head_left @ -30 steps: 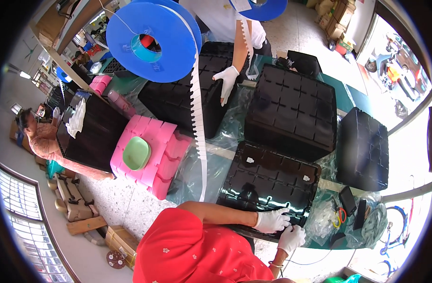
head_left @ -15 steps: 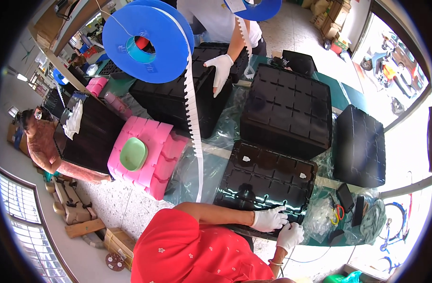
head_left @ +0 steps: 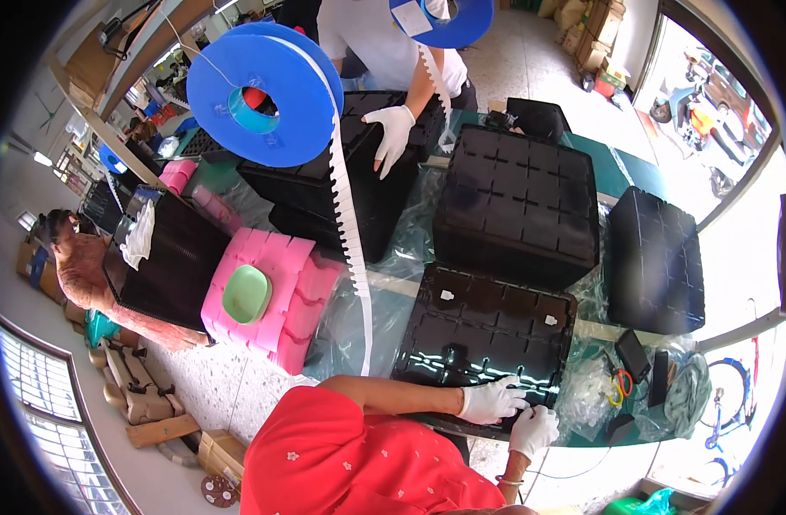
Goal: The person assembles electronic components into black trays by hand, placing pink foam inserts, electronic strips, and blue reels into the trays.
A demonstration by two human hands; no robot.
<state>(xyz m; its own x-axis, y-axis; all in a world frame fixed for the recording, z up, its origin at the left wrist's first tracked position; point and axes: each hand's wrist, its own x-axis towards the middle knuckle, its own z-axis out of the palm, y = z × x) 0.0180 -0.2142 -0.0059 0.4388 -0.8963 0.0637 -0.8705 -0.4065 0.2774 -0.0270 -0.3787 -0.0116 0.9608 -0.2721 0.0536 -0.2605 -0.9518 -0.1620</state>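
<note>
A glossy black moulded plastic tray [head_left: 487, 330] lies on the table in front of me, with a small white patch [head_left: 447, 295] on its surface and another to the right. My left hand [head_left: 493, 401], in a white glove, rests on the tray's near right part with its fingers stretched out. Close beside it, at the tray's near right corner, my right hand [head_left: 534, 431] is gloved too, its fingers bent and closed together. Whatever its fingertips may pinch is hidden.
Stacked black trays [head_left: 517, 202] stand beyond mine, another black stack [head_left: 656, 262] to the right. Blue reels [head_left: 277, 142] of white toothed tape hang above. A green bowl [head_left: 247, 294] sits on pink trays [head_left: 281, 249]. Scissors [head_left: 620, 386] lie right. A co-worker's gloved hand [head_left: 393, 136] touches far trays.
The view has shifted slightly. My two hands stay at the tray's near right corner, with the right hand's fingers a little differently bent.
</note>
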